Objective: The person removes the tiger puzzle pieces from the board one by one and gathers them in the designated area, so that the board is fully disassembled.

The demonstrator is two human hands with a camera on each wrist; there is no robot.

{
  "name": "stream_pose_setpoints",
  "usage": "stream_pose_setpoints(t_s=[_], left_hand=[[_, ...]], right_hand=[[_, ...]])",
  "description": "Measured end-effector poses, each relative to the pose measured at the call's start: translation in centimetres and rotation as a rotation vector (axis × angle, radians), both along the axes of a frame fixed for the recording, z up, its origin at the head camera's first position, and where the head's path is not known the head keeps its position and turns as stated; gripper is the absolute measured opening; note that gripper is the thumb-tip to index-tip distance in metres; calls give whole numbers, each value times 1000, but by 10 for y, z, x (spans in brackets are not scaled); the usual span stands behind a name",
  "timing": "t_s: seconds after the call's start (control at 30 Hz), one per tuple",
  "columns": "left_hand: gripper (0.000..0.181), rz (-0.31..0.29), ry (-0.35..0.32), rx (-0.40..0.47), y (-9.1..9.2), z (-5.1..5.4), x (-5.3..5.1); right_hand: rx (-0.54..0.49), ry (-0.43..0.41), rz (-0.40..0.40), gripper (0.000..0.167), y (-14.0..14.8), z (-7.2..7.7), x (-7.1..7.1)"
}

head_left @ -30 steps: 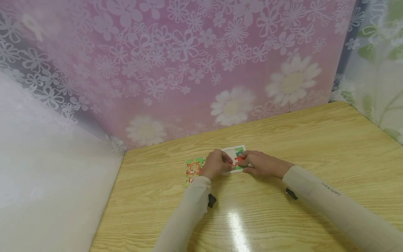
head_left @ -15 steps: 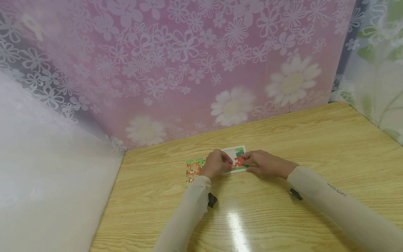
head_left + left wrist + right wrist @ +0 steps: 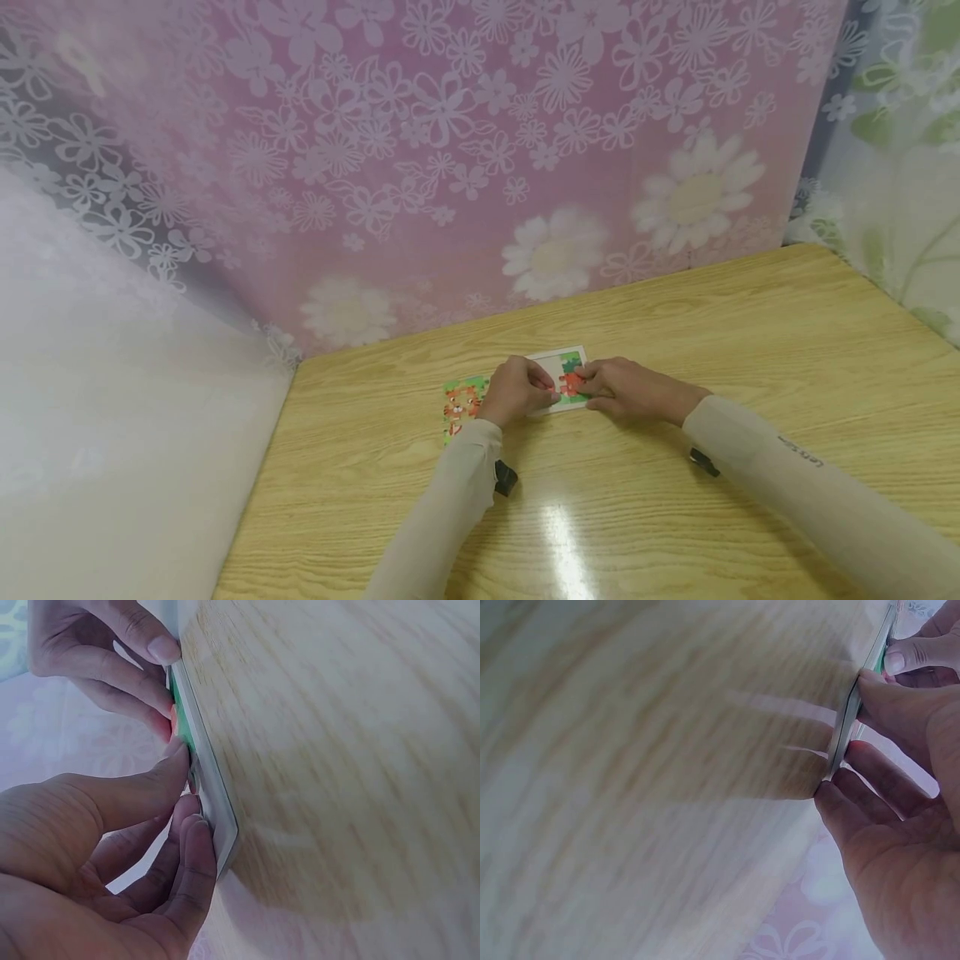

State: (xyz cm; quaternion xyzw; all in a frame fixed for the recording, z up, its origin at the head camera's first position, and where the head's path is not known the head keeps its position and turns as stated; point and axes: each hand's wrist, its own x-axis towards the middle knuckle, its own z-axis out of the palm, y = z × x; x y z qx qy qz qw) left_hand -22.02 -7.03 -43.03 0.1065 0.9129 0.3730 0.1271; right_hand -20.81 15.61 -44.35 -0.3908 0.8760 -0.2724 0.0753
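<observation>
A small white-edged puzzle tray [image 3: 551, 364] lies on the table between the two hands. Its right side holds green and red puzzle pieces [image 3: 572, 383], while pale backing shows to their left. My left hand [image 3: 517, 392] pinches a small reddish puzzle piece between thumb and fingertips over the tray, mostly hidden by the fingers. With thumb and fingers around the tray's right edge, my right hand [image 3: 637, 390] holds the tray, the fingertips close to the red piece. In the left wrist view, thumb and fingers of the left hand [image 3: 142, 832] meet at the tray's edge.
A tiger picture [image 3: 461, 404], apparently of puzzle pieces, lies left of the tray, partly covered by my left hand and sleeve. The wood-grain table [image 3: 750, 350] extends to a pink flowered curtain [image 3: 450, 167] behind. A white surface [image 3: 112, 417] rises on the left.
My right hand has drawn back slightly to the right, from over the red pieces to the tray's edge, so more red shows. The left hand has stayed almost still.
</observation>
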Motion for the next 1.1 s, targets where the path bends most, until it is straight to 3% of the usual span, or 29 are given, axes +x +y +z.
stream_pose_setpoints(t_s=[0.63,0.87,1.1], left_hand=[[5,42,16,31,-1,-2,1],[6,15,29,67,-4,1,4],[5,-9,58,104,-15,5,6]], right_hand=[[-15,15,-1,32,0,0,-1],[-8,-19,-16,31,-1,2,0],[-7,8,-14,31,-1,1,1]])
